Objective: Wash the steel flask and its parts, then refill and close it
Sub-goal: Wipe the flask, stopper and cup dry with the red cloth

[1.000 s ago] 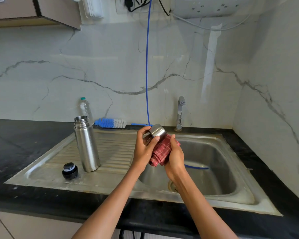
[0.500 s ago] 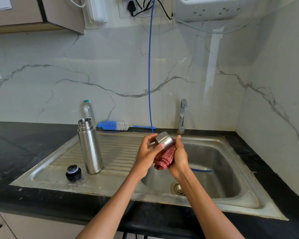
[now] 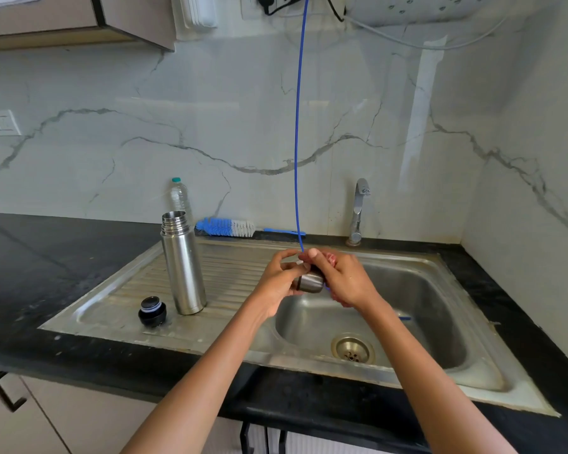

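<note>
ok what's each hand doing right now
Left hand: grips the steel cup.
Right hand: curled round the red cloth against the cup.

A black stone counter (image 3: pixel 46 257) ran along the marble-patterned wall (image 3: pixel 243 109). A clear plastic bottle (image 3: pixel 179 196) with a green cap stood at the counter's back edge, against the wall. Just beside it, a blue and white bottle brush (image 3: pixel 225 227) lay along the same back edge, its handle pointing toward the right. A thin blue tube (image 3: pixel 297 126) hung down the wall from above. A white switch plate (image 3: pixel 1 122) sat on the wall at the far left. A wooden cabinet (image 3: pixel 79 18) hung at the upper left. Below the counter's front edge, a cupboard door (image 3: pixel 63 421) carried a black handle (image 3: pixel 5 391).
</note>
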Available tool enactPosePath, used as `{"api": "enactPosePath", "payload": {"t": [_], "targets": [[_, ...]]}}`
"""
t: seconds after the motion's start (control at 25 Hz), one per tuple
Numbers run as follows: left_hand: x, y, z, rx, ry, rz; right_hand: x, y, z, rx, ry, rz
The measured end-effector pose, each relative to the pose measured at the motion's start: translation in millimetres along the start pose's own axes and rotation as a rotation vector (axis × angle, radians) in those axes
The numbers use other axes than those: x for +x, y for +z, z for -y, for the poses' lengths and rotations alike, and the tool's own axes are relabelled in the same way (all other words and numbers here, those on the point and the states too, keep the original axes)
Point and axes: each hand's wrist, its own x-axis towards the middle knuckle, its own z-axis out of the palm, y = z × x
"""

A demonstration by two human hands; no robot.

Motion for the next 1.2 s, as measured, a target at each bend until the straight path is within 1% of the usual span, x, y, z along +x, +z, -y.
{"api": "enactPosePath", "payload": {"t": [0.04,0.08,0.16,0.28,0.4,0.48,0.52,0.56,0.6,0.64,0.68,0.72,0.8,0.88,0.92,1.0,1.2], "targets": [[0,3,1,-0.029,0.002,-0.054,-4,5,0,-0.112,-0.041,-0.036],[0,4,3,-0.068,-0.007,-0.104,-8,11,-3,-0.158,-0.071,-0.083],[3,5,4,-0.156,-0.045,-0.169,-15,23,-13,-0.174,-0.149,-0.147],[6,6,1,-0.262,-0.123,-0.212,-19,41,-32,-0.398,-0.346,-0.168],[-4,7,-7,-0.433,-0.237,-0.230,-20,42,-41,-0.568,-0.547,-0.188],[-7,5,-10,-0.506,-0.260,-0.247,-21,34,-44,-0.646,-0.604,-0.158],[-7,3,-11,-0.534,-0.249,-0.251,-21,30,-45,-0.666,-0.563,-0.124],[-8,0,-12,-0.558,-0.236,-0.247,-23,27,-46,-0.656,-0.454,-0.082],[-8,-3,-14,-0.570,-0.224,-0.240,-24,26,-47,-0.599,-0.292,-0.043],[-10,-5,-16,-0.580,-0.211,-0.231,-25,26,-48,-0.466,-0.108,-0.035],[-12,-8,-17,-0.598,-0.199,-0.223,-25,26,-47,-0.263,0.069,-0.066],[-14,-10,-18,-0.624,-0.189,-0.213,-23,26,-46,-0.023,0.215,-0.132],[-21,-14,-19,-0.660,-0.180,-0.196,-19,26,-37,0.411,0.417,-0.246],[-26,-20,-16,-0.633,-0.175,-0.195,-17,29,-22,0.698,0.516,-0.294],[-30,-24,-16,-0.603,-0.167,-0.200,-16,32,-16,0.766,0.537,-0.305],[-38,-36,-17,-0.498,-0.132,-0.224,-16,39,-3,0.827,0.551,-0.300],[-71,-82,-20,0.014,0.031,-0.278,-20,67,24,0.979,0.687,-0.260]]}}
